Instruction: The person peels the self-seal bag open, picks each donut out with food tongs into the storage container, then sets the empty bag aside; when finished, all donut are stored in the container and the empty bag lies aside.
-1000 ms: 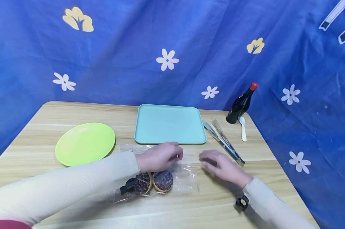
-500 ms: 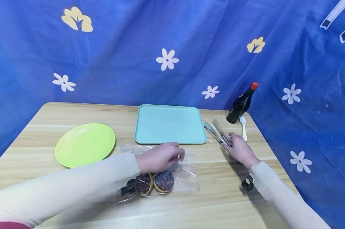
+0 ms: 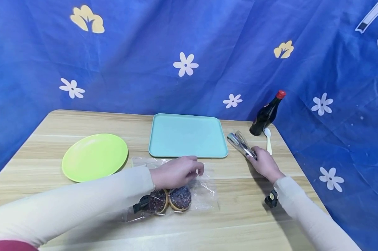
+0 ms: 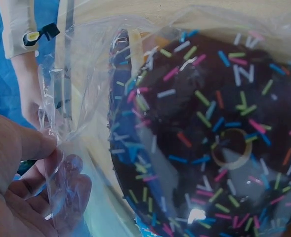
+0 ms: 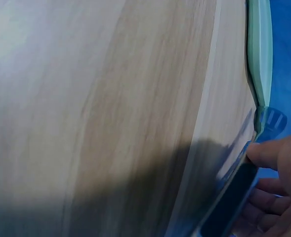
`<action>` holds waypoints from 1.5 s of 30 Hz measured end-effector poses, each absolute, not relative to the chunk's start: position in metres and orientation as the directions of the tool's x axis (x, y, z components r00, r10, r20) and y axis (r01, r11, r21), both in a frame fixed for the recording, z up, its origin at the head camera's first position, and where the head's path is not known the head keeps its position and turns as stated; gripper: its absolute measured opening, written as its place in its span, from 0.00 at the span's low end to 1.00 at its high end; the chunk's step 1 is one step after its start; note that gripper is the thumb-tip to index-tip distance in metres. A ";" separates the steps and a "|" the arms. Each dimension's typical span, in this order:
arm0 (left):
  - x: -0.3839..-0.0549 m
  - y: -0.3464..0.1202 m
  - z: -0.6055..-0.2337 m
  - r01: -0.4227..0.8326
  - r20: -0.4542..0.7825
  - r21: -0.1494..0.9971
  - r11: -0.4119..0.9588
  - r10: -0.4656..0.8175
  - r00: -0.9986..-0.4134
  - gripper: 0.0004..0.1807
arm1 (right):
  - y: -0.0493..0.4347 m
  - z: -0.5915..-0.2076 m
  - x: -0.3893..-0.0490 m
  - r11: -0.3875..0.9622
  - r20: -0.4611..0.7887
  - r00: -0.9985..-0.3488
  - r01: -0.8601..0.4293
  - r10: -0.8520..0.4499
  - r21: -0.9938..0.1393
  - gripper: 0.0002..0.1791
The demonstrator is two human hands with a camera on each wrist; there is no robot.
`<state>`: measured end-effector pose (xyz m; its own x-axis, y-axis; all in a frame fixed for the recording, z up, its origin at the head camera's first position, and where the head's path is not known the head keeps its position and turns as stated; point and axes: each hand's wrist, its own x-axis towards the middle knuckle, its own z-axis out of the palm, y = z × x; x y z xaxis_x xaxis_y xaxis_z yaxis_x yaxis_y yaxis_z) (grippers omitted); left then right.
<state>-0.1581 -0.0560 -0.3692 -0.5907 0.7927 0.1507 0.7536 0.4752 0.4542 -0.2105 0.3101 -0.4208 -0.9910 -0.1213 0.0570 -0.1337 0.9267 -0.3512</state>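
My left hand (image 3: 176, 171) pinches the edge of a clear plastic bag (image 3: 205, 197) between thumb and fingers. Inside the bag sit two chocolate-glazed doughnuts; the right doughnut (image 3: 180, 199) is partly hidden by the wrist, and the left doughnut (image 3: 157, 202) lies against it. Coloured sprinkles cover the doughnut (image 4: 234, 98) that fills the left wrist view. At the right, my right hand (image 3: 265, 164) grips the metal tongs (image 3: 237, 141) by their dark handle (image 5: 231, 197). The tongs' tips point away, towards the back of the table.
A turquoise tray (image 3: 189, 136) lies at the table's back middle, just left of the tongs' tips. Left of it rests a green plate (image 3: 95, 157). A dark bottle (image 3: 265, 116) with a red cap and a pale spoon (image 3: 268, 141) are at the back right.
My right hand has moved right and away from beside the bag to the tongs and taken hold of them. The tongs' arms have drawn closer together. My left hand stays at the bag.
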 end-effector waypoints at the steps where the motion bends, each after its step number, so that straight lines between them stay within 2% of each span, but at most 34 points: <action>1: -0.158 -0.056 -0.369 0.753 0.151 0.454 0.476 0.792 -0.592 0.09 | 0.311 -0.420 -0.209 0.925 0.068 -0.990 -0.136 -0.120 -0.354 0.19; 10: -0.158 -0.056 -0.369 0.741 0.137 0.453 0.495 0.783 -0.607 0.09 | 0.329 -0.412 -0.196 0.863 0.157 -0.962 -0.270 -0.223 -0.427 0.26; 16: -0.159 -0.056 -0.371 0.747 0.139 0.448 0.492 0.786 -0.602 0.08 | 0.337 -0.409 -0.182 0.829 0.189 -0.927 -0.375 -0.325 -0.416 0.20; 23: -0.158 -0.056 -0.370 0.741 0.126 0.436 0.511 0.780 -0.613 0.08 | 0.338 -0.400 -0.169 0.754 0.109 -0.872 -0.470 -0.477 -0.460 0.19; 35: -0.156 -0.056 -0.367 0.732 0.132 0.451 0.511 0.773 -0.621 0.07 | 0.332 -0.390 -0.158 0.615 -0.059 -0.754 -0.486 -0.654 -0.621 0.18; 40: -0.155 -0.057 -0.365 0.727 0.130 0.454 0.514 0.769 -0.625 0.07 | 0.321 -0.388 -0.154 0.572 -0.084 -0.708 -0.488 -0.701 -0.660 0.19; 45: -0.154 -0.057 -0.364 0.737 0.143 0.457 0.498 0.777 -0.614 0.08 | 0.308 -0.391 -0.150 0.545 -0.072 -0.692 -0.496 -0.718 -0.676 0.19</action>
<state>-0.1540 -0.0575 -0.3635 -0.6136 0.7765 0.1433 0.7371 0.4982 0.4565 -0.1499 0.3078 -0.3914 -0.6921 -0.7182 -0.0720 -0.4956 0.5452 -0.6761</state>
